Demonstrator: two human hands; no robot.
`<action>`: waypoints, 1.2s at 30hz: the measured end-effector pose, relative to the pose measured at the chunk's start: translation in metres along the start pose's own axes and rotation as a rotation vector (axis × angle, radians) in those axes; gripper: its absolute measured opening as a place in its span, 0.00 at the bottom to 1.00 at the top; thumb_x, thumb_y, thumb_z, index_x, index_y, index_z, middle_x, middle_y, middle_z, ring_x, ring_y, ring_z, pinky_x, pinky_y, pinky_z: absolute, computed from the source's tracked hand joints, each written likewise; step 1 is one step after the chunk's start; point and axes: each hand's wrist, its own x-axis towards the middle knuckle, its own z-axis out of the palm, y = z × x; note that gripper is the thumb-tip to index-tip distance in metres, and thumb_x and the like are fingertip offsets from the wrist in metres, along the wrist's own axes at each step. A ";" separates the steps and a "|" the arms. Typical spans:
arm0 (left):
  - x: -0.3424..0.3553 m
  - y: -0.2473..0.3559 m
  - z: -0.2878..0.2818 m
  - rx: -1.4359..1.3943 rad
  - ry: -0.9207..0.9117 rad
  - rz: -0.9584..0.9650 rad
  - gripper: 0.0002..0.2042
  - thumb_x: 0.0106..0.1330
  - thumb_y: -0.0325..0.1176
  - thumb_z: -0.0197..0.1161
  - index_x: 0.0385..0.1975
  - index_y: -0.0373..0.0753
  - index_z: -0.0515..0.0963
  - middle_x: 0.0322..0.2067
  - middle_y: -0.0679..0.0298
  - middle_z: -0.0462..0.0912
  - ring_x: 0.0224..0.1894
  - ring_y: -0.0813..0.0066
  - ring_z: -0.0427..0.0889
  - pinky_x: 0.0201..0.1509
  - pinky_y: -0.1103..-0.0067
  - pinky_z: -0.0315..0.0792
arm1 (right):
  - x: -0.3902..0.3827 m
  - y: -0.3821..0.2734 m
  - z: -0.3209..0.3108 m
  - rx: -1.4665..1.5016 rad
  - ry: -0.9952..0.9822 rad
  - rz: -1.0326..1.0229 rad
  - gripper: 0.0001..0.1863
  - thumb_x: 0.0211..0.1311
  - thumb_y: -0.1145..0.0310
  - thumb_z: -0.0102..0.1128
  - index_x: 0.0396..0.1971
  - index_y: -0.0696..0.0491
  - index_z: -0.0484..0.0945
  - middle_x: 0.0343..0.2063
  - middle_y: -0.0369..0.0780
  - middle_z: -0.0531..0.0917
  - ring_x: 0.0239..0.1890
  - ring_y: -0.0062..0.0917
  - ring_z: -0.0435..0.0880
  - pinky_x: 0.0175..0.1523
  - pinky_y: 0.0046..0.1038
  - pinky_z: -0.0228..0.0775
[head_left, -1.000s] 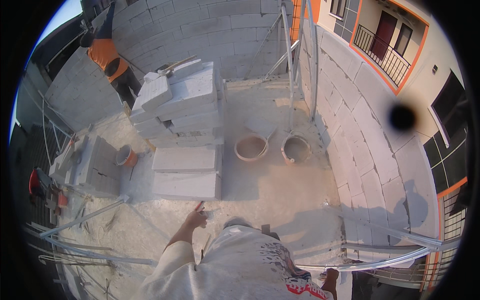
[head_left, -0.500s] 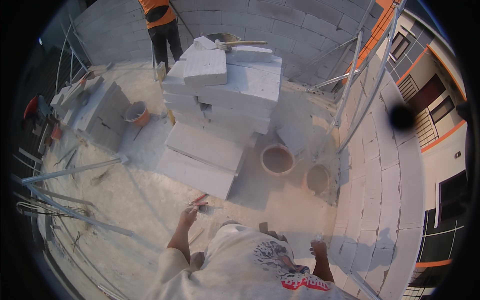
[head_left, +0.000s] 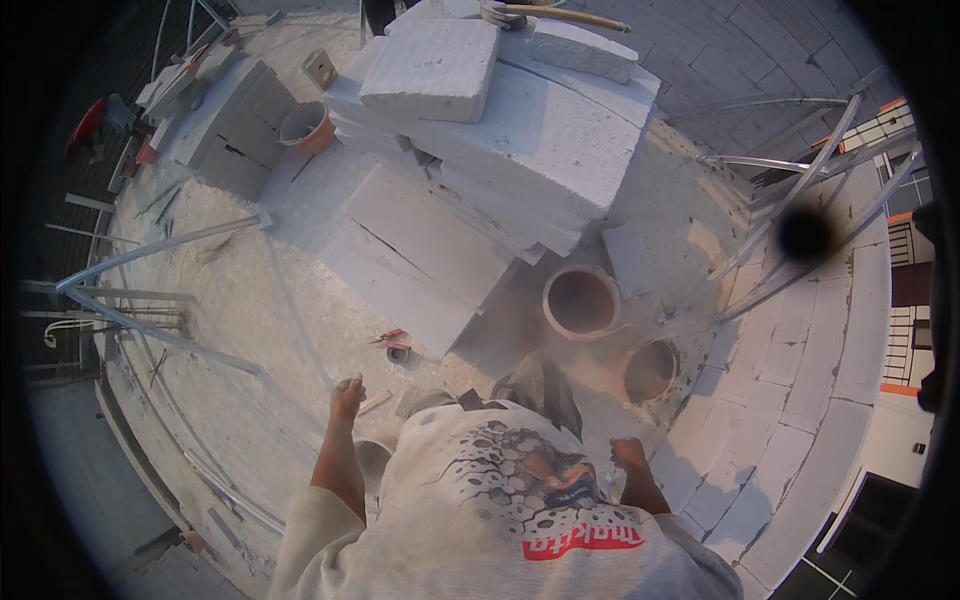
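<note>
My left hand (head_left: 347, 397) is held out over the floor with its fingers curled, and nothing shows in it. Beyond it on the floor lie a red-handled tool (head_left: 388, 337), perhaps pliers, and a small dark round thing (head_left: 398, 354). My right hand (head_left: 629, 454) is closed at my right side. Something pale and see-through shows beside its fingers, too small to make out. The nearest thing to that hand is a round bucket (head_left: 652, 371) of greyish contents. A second, larger bucket (head_left: 581, 302) stands just beyond it.
White blocks (head_left: 540, 130) are stacked ahead, with a wooden-handled tool (head_left: 565, 15) on top. More blocks (head_left: 225, 125) and an orange bucket (head_left: 307, 128) stand at the far left. Metal frames (head_left: 165, 250) rise at the left. A block wall (head_left: 800, 400) runs along the right.
The view has tilted down and turned, bringing the block stack and buckets nearer. My left hand has drawn away from the red-handled tool, and my legs have shifted forward.
</note>
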 end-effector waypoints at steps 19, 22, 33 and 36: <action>-0.103 0.004 0.108 -0.348 0.282 0.065 0.25 0.59 0.41 0.64 0.49 0.26 0.74 0.36 0.48 0.84 0.38 0.67 0.83 0.41 0.74 0.74 | 0.090 -0.498 -0.212 -0.347 0.665 -0.784 0.16 0.48 0.73 0.54 0.35 0.70 0.74 0.25 0.51 0.82 0.20 0.38 0.82 0.24 0.31 0.74; -0.101 -0.064 0.107 -0.525 0.242 -0.144 0.24 0.60 0.40 0.64 0.49 0.26 0.74 0.36 0.52 0.83 0.37 0.68 0.82 0.41 0.75 0.74 | 0.076 -0.466 -0.169 -0.457 0.647 -0.829 0.16 0.48 0.72 0.55 0.36 0.68 0.75 0.24 0.50 0.82 0.22 0.38 0.82 0.24 0.32 0.73; -0.070 -0.210 -0.019 -0.694 0.140 -0.331 0.15 0.65 0.48 0.59 0.42 0.45 0.76 0.27 0.71 0.80 0.27 0.78 0.77 0.32 0.75 0.67 | -0.027 -0.344 -0.020 -1.165 0.347 -0.645 0.18 0.49 0.62 0.61 0.34 0.60 0.81 0.38 0.56 0.82 0.44 0.48 0.81 0.50 0.39 0.72; -0.040 -0.192 -0.064 -0.735 0.194 -0.244 0.18 0.66 0.48 0.58 0.45 0.41 0.75 0.33 0.66 0.81 0.31 0.77 0.79 0.36 0.75 0.70 | -0.066 -0.341 0.020 -0.762 0.419 -0.676 0.18 0.49 0.61 0.61 0.38 0.57 0.81 0.39 0.54 0.82 0.44 0.46 0.82 0.49 0.37 0.73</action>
